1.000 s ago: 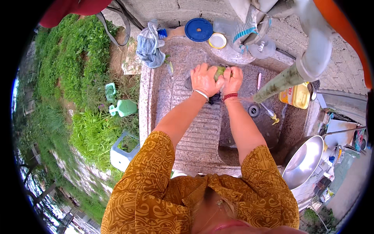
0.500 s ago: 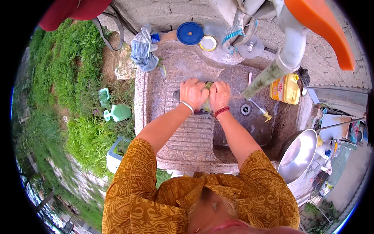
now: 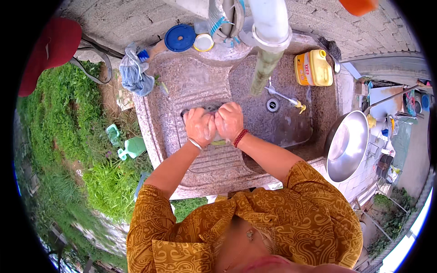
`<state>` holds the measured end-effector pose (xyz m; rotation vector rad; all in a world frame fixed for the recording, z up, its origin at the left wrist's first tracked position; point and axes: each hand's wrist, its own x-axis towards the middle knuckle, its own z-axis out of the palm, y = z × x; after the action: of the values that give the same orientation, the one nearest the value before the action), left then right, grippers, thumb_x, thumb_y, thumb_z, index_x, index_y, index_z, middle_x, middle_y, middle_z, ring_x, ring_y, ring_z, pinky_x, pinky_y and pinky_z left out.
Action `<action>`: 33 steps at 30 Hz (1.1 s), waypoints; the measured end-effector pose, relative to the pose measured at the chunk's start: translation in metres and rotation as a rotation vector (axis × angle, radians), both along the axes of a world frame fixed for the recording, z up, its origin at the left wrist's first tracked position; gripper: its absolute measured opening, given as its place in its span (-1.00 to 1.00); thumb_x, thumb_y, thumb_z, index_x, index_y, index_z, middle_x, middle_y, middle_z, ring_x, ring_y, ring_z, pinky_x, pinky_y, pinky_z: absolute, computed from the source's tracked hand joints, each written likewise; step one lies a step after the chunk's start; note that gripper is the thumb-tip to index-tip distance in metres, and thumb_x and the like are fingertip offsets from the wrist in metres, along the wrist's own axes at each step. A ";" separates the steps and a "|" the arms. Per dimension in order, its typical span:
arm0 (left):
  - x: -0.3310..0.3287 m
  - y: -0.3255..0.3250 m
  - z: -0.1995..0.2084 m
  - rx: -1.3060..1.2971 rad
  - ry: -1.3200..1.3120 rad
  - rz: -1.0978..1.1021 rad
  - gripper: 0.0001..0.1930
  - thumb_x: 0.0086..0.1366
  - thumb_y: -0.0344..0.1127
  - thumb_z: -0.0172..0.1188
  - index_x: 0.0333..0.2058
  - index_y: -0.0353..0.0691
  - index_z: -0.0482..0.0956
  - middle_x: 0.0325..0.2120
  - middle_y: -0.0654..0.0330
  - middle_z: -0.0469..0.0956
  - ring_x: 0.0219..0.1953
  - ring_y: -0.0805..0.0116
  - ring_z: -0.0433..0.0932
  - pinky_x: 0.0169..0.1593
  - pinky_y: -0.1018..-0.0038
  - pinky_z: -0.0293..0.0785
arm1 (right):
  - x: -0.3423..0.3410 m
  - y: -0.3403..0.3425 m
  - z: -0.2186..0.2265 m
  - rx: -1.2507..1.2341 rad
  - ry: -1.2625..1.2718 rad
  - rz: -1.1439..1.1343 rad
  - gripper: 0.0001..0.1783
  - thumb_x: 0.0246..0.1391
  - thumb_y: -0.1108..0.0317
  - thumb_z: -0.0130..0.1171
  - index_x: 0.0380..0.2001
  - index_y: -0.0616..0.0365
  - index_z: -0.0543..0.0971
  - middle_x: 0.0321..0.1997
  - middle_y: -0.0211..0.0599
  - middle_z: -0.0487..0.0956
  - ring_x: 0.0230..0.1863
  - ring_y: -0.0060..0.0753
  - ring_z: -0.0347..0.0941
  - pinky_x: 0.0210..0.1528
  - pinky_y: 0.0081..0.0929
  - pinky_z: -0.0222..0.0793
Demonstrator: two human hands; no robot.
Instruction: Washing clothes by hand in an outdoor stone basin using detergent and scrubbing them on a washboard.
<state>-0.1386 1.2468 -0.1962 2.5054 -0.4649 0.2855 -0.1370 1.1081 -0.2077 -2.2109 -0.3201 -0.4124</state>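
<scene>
Here, two hands, left hand and right hand, press together on one cloth; one sink.

A yellow-green sponge, mostly hidden, lies pressed on the ribbed stone washboard.

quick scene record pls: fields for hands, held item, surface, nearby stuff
left hand: left hand pressed on a small item, steel bangle at wrist
right hand: right hand beside it, red bead bracelet at wrist
held item: greenish-grey piece, mostly hidden, kind unclear
surface: ribbed slab of stone sink
nearby: drain, yellow jug, grey cloth, blue lid, metal basin
</scene>
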 end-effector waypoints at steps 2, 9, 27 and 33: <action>0.042 -0.004 -0.009 0.022 -0.007 0.161 -0.82 0.05 -0.25 0.08 -0.62 -0.13 0.59 -0.54 0.23 0.45 -0.34 0.17 0.40 -0.20 0.21 0.22 | 0.041 0.008 -0.002 -0.030 0.171 -0.080 -0.86 -0.04 0.35 0.06 -0.58 0.14 0.44 -0.44 -0.22 0.43 -0.23 -0.07 0.38 -0.20 -0.17 0.32; 0.040 -0.004 -0.013 -0.057 0.224 0.275 -0.61 0.13 -0.08 0.07 -0.22 -0.31 0.41 -0.27 -0.07 0.49 -0.18 -0.10 0.39 -0.06 0.07 0.22 | 0.064 0.009 0.005 0.118 0.140 -0.123 -0.88 0.00 0.32 0.04 -0.43 0.11 0.49 -0.25 -0.16 0.50 -0.17 -0.01 0.40 -0.13 -0.19 0.32; 0.021 0.004 -0.007 0.079 0.137 0.269 -0.68 0.16 -0.08 0.00 -0.19 -0.11 0.49 -0.18 0.11 0.48 -0.10 0.10 0.38 -0.02 0.05 0.12 | 0.039 0.017 -0.005 -0.038 0.188 -0.011 -0.80 0.06 0.25 -0.01 -0.44 0.13 0.52 -0.28 -0.19 0.53 -0.14 -0.07 0.37 -0.04 -0.14 0.19; -0.080 -0.003 -0.001 0.073 0.023 0.170 -0.79 0.12 -0.13 0.04 -0.48 -0.12 0.52 -0.32 0.12 0.44 -0.16 0.16 0.36 -0.09 0.18 0.14 | -0.044 0.000 0.011 -0.027 0.121 0.217 -0.85 -0.05 0.33 0.05 -0.58 0.14 0.48 -0.35 -0.25 0.51 -0.24 -0.11 0.38 -0.17 -0.16 0.25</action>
<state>-0.2183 1.2439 -0.1973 2.6212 -0.2580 0.3102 -0.1808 1.1078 -0.1966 -2.1878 -0.4959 -0.1565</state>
